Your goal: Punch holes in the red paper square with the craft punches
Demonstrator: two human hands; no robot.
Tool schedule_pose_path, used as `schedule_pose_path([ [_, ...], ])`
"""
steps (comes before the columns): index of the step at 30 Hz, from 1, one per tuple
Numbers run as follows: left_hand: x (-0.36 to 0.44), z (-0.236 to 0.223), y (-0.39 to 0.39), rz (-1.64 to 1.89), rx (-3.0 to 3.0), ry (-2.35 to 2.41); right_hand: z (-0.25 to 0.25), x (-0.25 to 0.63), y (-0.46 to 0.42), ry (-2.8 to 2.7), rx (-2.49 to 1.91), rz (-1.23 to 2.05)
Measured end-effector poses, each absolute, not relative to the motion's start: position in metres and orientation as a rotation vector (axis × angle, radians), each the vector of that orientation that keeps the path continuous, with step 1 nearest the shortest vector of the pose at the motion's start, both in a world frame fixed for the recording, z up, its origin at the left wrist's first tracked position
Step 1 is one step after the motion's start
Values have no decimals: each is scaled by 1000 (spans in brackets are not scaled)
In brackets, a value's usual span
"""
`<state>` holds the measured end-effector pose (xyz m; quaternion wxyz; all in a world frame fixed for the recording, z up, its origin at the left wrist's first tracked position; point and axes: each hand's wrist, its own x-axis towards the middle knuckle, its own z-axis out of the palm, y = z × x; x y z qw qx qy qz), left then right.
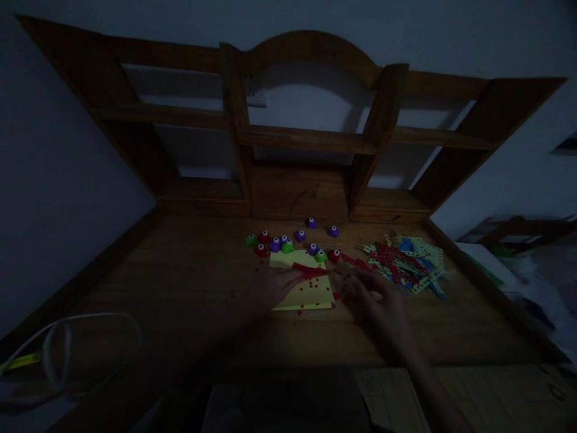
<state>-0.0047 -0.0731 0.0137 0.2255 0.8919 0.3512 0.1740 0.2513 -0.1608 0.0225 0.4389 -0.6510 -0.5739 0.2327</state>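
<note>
My left hand point(274, 285) is closed on one end of a strip of red paper point(311, 271), pinched between thumb and fingers. The strip reaches right, above a yellow sheet of paper point(295, 297) scattered with tiny red paper bits. By the strip's far end, my right hand point(381, 300) has its thumb and fingers curled together; dim light hides what lies between them. Just behind the sheet stand several small domed pieces with eye-like tops, among them a purple one point(276, 245), a green one point(320, 256) and a red one point(334, 255).
A heap of red, blue and pale yellow punched paper strips point(406, 261) lies right of my right hand. The wooden desk point(180, 282) has a shelf unit point(302, 141) along its back. A white cable point(94, 316) loops at the lower left.
</note>
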Motion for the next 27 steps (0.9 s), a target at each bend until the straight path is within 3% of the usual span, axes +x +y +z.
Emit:
schedule_pose_path([
  [4,5,37,-101,827,1617,1107,36,227,-171,-1024,-1430,1023],
  [9,26,52,-139,949,1146,1131,60,207,-182,-963,-1414,1212],
  [17,11,58,-143,952,1093,917,85,206,-191,-1087,-1539,940],
  [27,12,77,-148,892,1199,1022,91,203,-194,-1122,-1562,914],
])
